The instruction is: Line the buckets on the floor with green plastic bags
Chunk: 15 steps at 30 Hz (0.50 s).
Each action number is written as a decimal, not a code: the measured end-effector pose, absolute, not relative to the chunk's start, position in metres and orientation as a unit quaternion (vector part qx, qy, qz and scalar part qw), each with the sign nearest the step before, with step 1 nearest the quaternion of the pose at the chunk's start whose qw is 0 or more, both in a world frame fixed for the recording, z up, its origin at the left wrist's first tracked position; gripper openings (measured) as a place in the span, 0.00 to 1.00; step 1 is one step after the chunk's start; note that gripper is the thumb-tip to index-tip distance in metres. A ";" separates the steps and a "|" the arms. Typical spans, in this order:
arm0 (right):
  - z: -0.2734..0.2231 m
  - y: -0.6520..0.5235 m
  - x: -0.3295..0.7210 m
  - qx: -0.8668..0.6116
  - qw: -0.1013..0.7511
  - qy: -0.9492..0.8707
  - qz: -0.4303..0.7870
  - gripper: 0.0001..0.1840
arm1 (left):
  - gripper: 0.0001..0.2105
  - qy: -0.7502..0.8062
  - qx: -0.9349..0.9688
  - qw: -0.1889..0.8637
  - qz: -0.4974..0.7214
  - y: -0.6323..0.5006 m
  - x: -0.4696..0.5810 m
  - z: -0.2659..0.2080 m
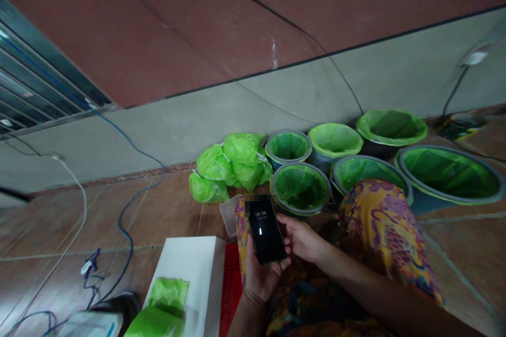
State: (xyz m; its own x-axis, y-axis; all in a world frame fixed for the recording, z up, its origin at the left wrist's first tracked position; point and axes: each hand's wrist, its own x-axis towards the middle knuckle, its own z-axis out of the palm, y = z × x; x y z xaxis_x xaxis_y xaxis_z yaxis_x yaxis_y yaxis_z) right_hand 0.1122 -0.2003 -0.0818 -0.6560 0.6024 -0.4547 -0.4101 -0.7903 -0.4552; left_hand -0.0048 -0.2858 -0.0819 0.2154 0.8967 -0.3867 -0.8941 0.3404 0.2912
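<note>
A dark smartphone (pixel 268 239) rests in my left hand (pixel 263 279), which is closed around its lower part from beneath. Its screen is lit faintly, with a clock reading on it. My right hand (pixel 302 237) pinches the phone's right edge, thumb near the front and fingers partly hidden. Both hands are above my lap, between knees in patterned trousers (pixel 385 221). Just beyond them stand several round bins (pixel 300 188) lined with green bags. Tied green bags (pixel 215 166), filled, are piled against the wall left of the bins.
At lower left is a white box (pixel 201 263) with green plastic bags (pixel 168 300) on it, beside a red perforated crate (pixel 231 284). A clear container (pixel 229 216) lies near my knee. Blue cable (pixel 130 242) and white cable (pixel 81 210) cross the tiled floor.
</note>
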 end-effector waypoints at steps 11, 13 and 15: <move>-0.082 -0.199 0.117 -0.299 0.242 -0.150 0.911 0.10 | 0.34 0.257 0.002 0.778 0.574 -0.286 -0.002 -0.087; -0.084 -0.199 0.118 -0.307 0.227 -0.148 0.912 0.10 | 0.34 0.263 0.004 0.777 0.572 -0.286 -0.001 -0.088; -0.086 -0.198 0.119 -0.317 0.219 -0.143 0.912 0.11 | 0.34 0.271 0.004 0.774 0.572 -0.286 -0.001 -0.088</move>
